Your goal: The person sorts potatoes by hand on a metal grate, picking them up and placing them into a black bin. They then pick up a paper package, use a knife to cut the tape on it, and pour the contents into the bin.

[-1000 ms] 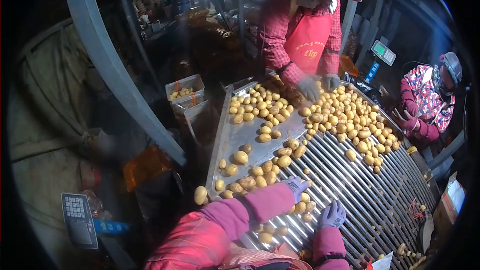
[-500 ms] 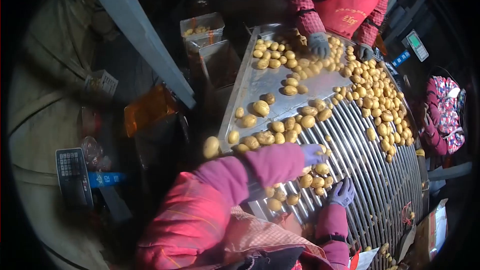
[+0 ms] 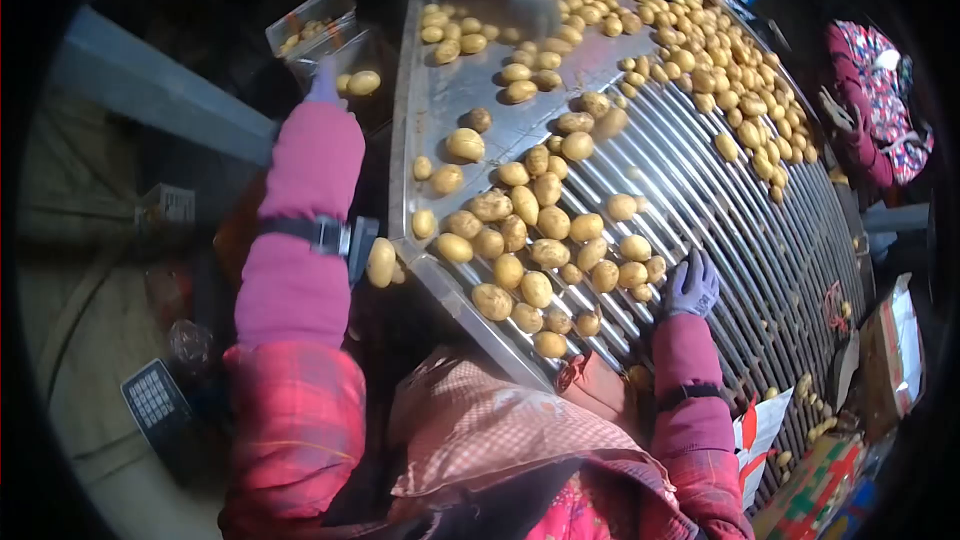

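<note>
My left hand [image 3: 322, 88], in a purple glove, is stretched out over a bin [image 3: 378, 112] at the upper left. Its fingers look extended but are partly blurred. Two potatoes [image 3: 362, 82] show just right of it, apart from the palm as far as I can see. My right hand [image 3: 692, 286], gloved too, lies with spread fingers on the metal rollers [image 3: 745, 270]. Beside it, to the left, is a loose group of potatoes [image 3: 550, 223] across the rollers and the sheet-metal table [image 3: 452, 108].
Across the table a co-worker's gloved hand [image 3: 533, 5] is among potatoes. A dense pile [image 3: 735, 90] lies along the far right. Another person [image 3: 875, 105] is at the right. A clear-sided bin [image 3: 312, 22] holds potatoes. A metal post [image 3: 160, 85] stands left, cardboard [image 3: 893, 365] lower right.
My left hand has swung from the rollers leftward and up to the bin. The right hand stays on the rollers. The view has shifted, and more potatoes show near me.
</note>
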`<state>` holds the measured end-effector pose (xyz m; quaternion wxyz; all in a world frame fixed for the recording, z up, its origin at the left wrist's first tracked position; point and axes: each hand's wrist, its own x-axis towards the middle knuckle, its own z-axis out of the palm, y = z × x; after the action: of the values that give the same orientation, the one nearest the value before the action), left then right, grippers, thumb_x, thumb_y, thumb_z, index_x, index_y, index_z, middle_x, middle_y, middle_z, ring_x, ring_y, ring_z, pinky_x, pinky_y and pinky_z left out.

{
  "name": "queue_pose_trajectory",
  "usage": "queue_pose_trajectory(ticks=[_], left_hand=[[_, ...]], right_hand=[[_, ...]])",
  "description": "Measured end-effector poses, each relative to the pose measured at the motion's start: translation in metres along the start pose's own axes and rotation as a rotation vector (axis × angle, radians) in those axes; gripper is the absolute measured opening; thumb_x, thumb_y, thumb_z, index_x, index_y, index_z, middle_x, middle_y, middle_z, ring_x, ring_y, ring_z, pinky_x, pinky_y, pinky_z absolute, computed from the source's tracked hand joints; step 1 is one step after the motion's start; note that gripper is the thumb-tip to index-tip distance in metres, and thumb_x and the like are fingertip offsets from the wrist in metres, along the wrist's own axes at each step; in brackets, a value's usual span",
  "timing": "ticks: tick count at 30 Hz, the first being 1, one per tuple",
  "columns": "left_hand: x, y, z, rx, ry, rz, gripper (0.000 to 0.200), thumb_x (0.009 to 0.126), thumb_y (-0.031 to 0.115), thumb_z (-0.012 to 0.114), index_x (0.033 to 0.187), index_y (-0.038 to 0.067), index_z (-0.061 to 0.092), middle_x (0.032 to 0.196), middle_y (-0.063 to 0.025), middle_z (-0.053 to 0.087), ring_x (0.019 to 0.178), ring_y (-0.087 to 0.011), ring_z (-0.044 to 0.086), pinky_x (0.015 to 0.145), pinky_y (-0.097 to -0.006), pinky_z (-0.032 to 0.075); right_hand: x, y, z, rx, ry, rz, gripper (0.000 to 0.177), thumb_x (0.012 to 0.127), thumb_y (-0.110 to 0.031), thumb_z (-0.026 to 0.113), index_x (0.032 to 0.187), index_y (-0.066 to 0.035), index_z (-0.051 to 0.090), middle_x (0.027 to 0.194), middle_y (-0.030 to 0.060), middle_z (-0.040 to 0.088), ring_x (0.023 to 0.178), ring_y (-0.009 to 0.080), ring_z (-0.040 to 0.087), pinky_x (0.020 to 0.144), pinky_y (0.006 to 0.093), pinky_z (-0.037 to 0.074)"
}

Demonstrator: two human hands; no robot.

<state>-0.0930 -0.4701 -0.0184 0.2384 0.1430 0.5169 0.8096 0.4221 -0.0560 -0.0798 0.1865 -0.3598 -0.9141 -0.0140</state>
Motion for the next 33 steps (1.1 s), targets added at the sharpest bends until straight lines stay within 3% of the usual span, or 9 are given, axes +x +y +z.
queue_pose_trajectory(ticks=[3,4,9,11,13,17,22,24,33], left_hand=[[0.006,-0.01,0.115,0.463,0.209,-0.351,0.032,0.093,0.027,0.049,0.122,0.013,0.056,0.1,-0.0044,0.062,0.083,-0.0167,0.059,0.07,-0.0291,0.049],[-0.023,-0.001,0.154,0.475,-0.048,-0.347,0.031,0.092,0.023,0.052,0.12,0.01,0.058,0.1,-0.0044,0.064,0.082,-0.0156,0.059,0.072,-0.0278,0.049],[-0.06,-0.073,0.243,0.99,-0.401,0.053,0.029,0.091,0.022,0.056,0.113,0.003,0.061,0.09,-0.0069,0.065,0.078,-0.0118,0.06,0.073,-0.0276,0.049],[-0.066,-0.087,0.276,1.079,-0.601,0.015,0.027,0.089,0.022,0.056,0.109,0.005,0.063,0.094,-0.0097,0.065,0.084,-0.0156,0.062,0.075,-0.0322,0.05],[-0.071,-0.12,0.306,1.243,-0.686,0.323,0.029,0.087,0.023,0.056,0.11,0.008,0.063,0.1,-0.0109,0.065,0.092,-0.0238,0.063,0.079,-0.0381,0.05],[-0.077,-0.14,0.367,1.628,-0.876,-0.028,0.049,0.083,0.03,0.059,0.129,0.016,0.049,0.118,-0.0151,0.054,0.108,-0.0337,0.055,0.09,-0.0493,0.043],[-0.069,-0.135,0.363,1.641,-0.783,0.153,0.059,0.082,0.04,0.057,0.133,0.013,0.045,0.119,-0.0154,0.052,0.111,-0.0346,0.051,0.093,-0.0491,0.039],[-0.05,-0.12,0.35,1.763,-0.503,0.164,0.056,0.081,0.041,0.058,0.13,0.015,0.049,0.121,-0.0153,0.051,0.11,-0.0349,0.051,0.093,-0.0496,0.039],[-0.014,-0.138,0.307,1.775,-0.599,0.207,0.04,0.079,0.028,0.064,0.117,0.017,0.059,0.123,-0.0136,0.051,0.112,-0.0359,0.052,0.094,-0.0451,0.044]], right_hand=[[0.001,-0.009,-0.005,0.017,0.047,-0.002,0.037,0.089,-0.028,0.053,0.121,-0.011,0.059,0.123,0.0144,0.058,0.112,0.0323,0.054,0.098,0.0441,0.039],[0.002,-0.01,-0.006,0.017,0.02,0.018,0.036,0.088,-0.027,0.054,0.12,-0.011,0.059,0.122,0.0144,0.058,0.112,0.0327,0.054,0.098,0.0447,0.039],[0.0,-0.011,-0.008,0.056,0.041,0.017,0.037,0.088,-0.027,0.056,0.121,-0.012,0.058,0.123,0.0124,0.057,0.113,0.0302,0.053,0.098,0.0436,0.038],[0.0,-0.009,-0.006,0.051,0.038,0.017,0.036,0.088,-0.028,0.056,0.121,-0.013,0.058,0.124,0.0123,0.057,0.113,0.0307,0.053,0.098,0.0438,0.038],[-0.002,-0.009,-0.008,0.054,0.042,0.031,0.037,0.088,-0.028,0.056,0.122,-0.013,0.058,0.124,0.0123,0.057,0.113,0.0311,0.053,0.098,0.044,0.038],[0.001,-0.012,-0.011,0.075,0.0,0.065,0.039,0.087,-0.028,0.056,0.123,-0.013,0.058,0.123,0.0129,0.057,0.114,0.0315,0.052,0.099,0.0446,0.037],[0.001,-0.009,-0.009,0.085,-0.004,0.059,0.039,0.087,-0.027,0.056,0.123,-0.012,0.058,0.124,0.0129,0.056,0.114,0.0312,0.052,0.099,0.0444,0.037],[-0.001,-0.01,-0.008,0.087,0.009,0.065,0.039,0.087,-0.027,0.057,0.123,-0.012,0.058,0.126,0.012,0.055,0.114,0.0311,0.051,0.099,0.0445,0.036],[0.0,-0.009,-0.007,0.074,0.008,0.056,0.038,0.087,-0.028,0.057,0.123,-0.013,0.058,0.125,0.0118,0.056,0.113,0.031,0.053,0.099,0.0439,0.037]])
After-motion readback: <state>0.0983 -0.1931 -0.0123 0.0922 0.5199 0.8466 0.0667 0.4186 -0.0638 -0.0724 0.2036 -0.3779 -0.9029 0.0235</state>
